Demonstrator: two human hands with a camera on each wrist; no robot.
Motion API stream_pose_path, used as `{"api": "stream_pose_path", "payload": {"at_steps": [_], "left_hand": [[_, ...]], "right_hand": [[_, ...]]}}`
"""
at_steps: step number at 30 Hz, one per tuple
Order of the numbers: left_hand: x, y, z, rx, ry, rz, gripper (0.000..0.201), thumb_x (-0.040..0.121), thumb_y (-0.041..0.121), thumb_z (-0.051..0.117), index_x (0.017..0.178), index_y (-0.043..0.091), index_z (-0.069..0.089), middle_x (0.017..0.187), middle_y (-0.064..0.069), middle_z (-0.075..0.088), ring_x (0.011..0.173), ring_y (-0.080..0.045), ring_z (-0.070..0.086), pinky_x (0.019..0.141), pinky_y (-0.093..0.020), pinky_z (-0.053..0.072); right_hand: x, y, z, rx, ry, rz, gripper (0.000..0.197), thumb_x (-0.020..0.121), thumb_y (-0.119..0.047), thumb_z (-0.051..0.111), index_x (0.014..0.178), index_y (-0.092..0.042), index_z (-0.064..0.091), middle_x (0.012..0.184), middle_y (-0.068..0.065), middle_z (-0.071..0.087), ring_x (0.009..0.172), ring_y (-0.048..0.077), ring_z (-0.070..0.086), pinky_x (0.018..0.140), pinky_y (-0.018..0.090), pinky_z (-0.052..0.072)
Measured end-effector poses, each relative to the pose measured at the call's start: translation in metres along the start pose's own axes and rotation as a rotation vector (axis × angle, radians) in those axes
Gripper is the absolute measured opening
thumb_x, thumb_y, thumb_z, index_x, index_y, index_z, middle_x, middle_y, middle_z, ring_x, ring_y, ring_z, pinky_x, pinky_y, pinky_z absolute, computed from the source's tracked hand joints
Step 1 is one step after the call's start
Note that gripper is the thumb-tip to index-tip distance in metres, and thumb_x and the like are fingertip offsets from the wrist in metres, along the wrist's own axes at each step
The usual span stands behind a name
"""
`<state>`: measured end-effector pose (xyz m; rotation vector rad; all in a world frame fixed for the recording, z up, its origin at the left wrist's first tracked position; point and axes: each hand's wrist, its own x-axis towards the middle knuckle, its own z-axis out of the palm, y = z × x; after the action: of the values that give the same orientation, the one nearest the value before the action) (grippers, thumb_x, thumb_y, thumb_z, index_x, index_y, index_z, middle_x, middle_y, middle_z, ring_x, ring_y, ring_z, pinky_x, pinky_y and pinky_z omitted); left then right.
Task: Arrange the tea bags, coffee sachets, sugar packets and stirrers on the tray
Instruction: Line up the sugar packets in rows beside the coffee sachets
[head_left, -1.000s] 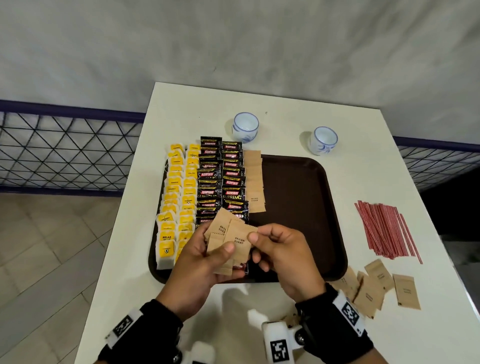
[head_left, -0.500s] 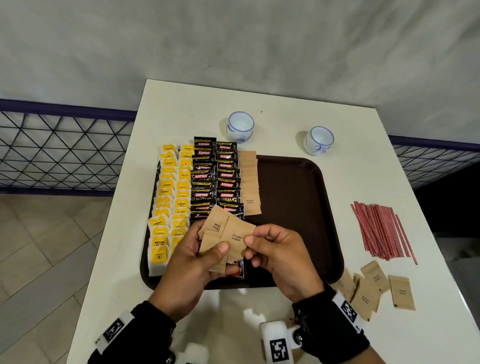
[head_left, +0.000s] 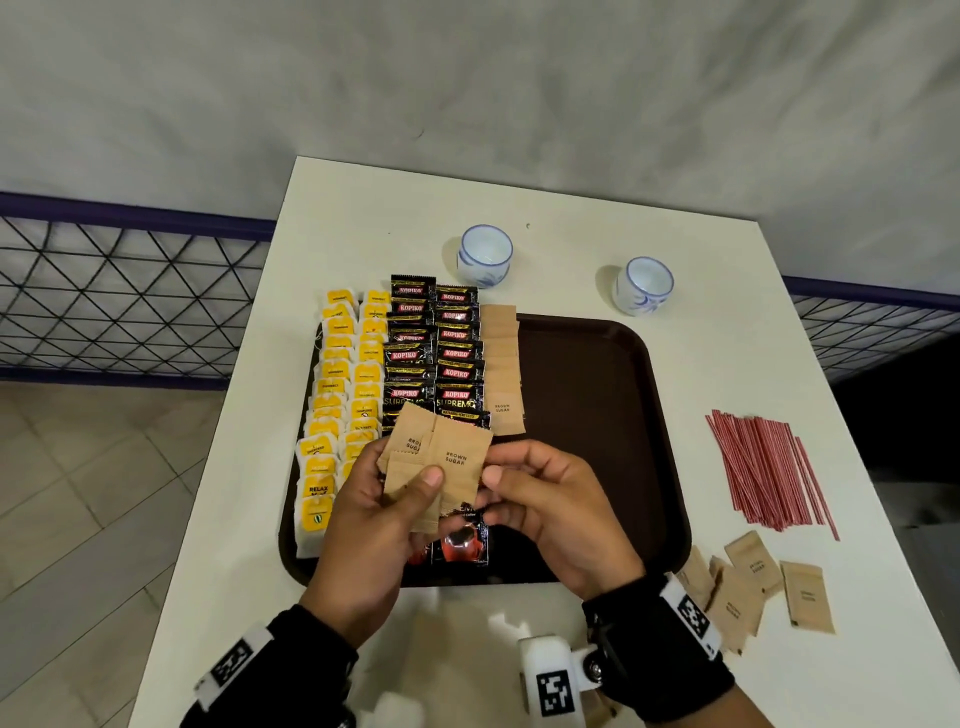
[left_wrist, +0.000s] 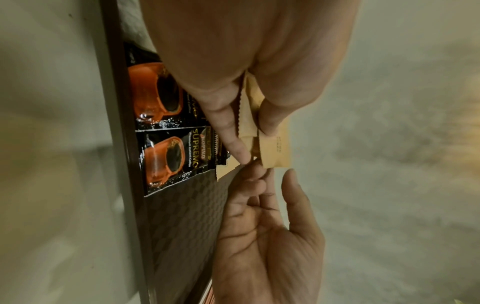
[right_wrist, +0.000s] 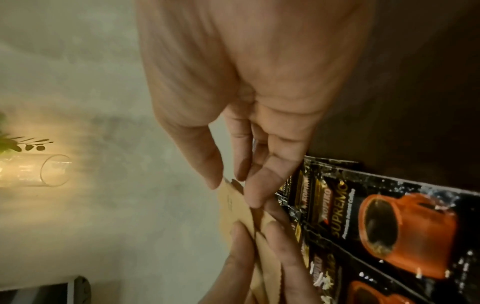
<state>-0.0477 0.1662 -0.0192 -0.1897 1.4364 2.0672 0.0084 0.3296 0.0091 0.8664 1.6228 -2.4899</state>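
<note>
My left hand (head_left: 423, 480) grips a fan of brown sugar packets (head_left: 447, 457) above the near part of the dark brown tray (head_left: 670, 415). My right hand (head_left: 493, 483) pinches the right edge of the top packet (right_wrist: 236, 207) between thumb and fingers. On the tray's left lie rows of yellow tea bags (head_left: 337, 395), black coffee sachets (head_left: 436, 353) and a column of sugar packets (head_left: 501, 364). Red stirrers (head_left: 769, 467) lie on the table to the right of the tray. The left wrist view shows the left hand (left_wrist: 249, 123) on the packets (left_wrist: 275, 148).
Two white-and-blue cups (head_left: 484, 254) (head_left: 643, 285) stand beyond the tray. Loose sugar packets (head_left: 753, 587) lie on the table at the near right. The white table (head_left: 363, 218) ends at a mesh railing (head_left: 130, 301) on the left. The tray's right half is bare.
Both hands stay above the tray's near part with the fanned packets. The right thumb has slipped slightly toward the top packet's right edge.
</note>
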Motion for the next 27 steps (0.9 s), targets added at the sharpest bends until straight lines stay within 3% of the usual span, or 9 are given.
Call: {"api": "stream_pose_path", "payload": {"at_steps": [4, 9, 15, 19, 23, 27], "left_hand": [[0.0, 0.0, 0.0, 0.012, 0.006, 0.009, 0.035, 0.092, 0.009, 0.061, 0.124, 0.02, 0.057, 0.114, -0.008, 0.074, 0.1, -0.029, 0.074, 0.07, -0.036, 0.062], [0.001, -0.001, -0.002, 0.056, -0.01, 0.012, 0.033, 0.094, 0.006, 0.06, 0.122, 0.023, 0.058, 0.113, -0.007, 0.074, 0.103, -0.031, 0.073, 0.073, -0.039, 0.061], [-0.001, 0.005, 0.0, -0.01, -0.077, -0.029, 0.039, 0.088, 0.014, 0.061, 0.126, 0.019, 0.057, 0.116, -0.01, 0.073, 0.105, -0.032, 0.072, 0.072, -0.038, 0.062], [-0.001, 0.01, -0.006, -0.025, -0.077, -0.027, 0.039, 0.09, 0.014, 0.058, 0.129, 0.019, 0.056, 0.118, -0.012, 0.072, 0.102, -0.039, 0.072, 0.074, -0.041, 0.063], [-0.004, 0.014, -0.019, -0.004, -0.041, -0.009, 0.035, 0.094, 0.01, 0.055, 0.128, 0.019, 0.056, 0.115, -0.012, 0.074, 0.099, -0.039, 0.073, 0.075, -0.04, 0.064], [-0.008, 0.012, -0.027, 0.02, -0.025, -0.014, 0.035, 0.095, 0.01, 0.056, 0.129, 0.019, 0.056, 0.116, -0.012, 0.073, 0.099, -0.038, 0.073, 0.077, -0.041, 0.064]], "right_hand": [[0.002, 0.005, 0.004, -0.125, 0.062, -0.061, 0.005, 0.084, 0.003, 0.072, 0.089, 0.001, 0.07, 0.071, 0.015, 0.067, 0.062, 0.018, 0.062, 0.05, 0.023, 0.046], [0.003, -0.001, 0.004, -0.091, 0.07, -0.023, 0.005, 0.085, 0.001, 0.072, 0.089, 0.003, 0.069, 0.067, 0.017, 0.062, 0.052, 0.017, 0.056, 0.042, 0.022, 0.039], [0.002, -0.007, -0.001, 0.015, 0.004, 0.071, 0.014, 0.078, -0.005, 0.073, 0.089, 0.001, 0.067, 0.064, 0.017, 0.06, 0.049, 0.017, 0.058, 0.042, 0.021, 0.043], [0.008, -0.018, -0.016, -0.003, 0.119, 0.002, 0.006, 0.087, 0.005, 0.064, 0.084, 0.0, 0.066, 0.063, 0.013, 0.062, 0.049, 0.016, 0.058, 0.043, 0.021, 0.043], [0.032, -0.026, -0.049, -0.295, 0.307, -0.047, 0.004, 0.09, 0.006, 0.064, 0.091, 0.003, 0.066, 0.066, 0.014, 0.067, 0.051, 0.017, 0.059, 0.044, 0.021, 0.044], [0.057, -0.025, -0.063, -0.576, 0.348, 0.003, 0.004, 0.088, 0.001, 0.068, 0.091, -0.002, 0.068, 0.067, 0.011, 0.069, 0.054, 0.016, 0.06, 0.046, 0.022, 0.045]]}}
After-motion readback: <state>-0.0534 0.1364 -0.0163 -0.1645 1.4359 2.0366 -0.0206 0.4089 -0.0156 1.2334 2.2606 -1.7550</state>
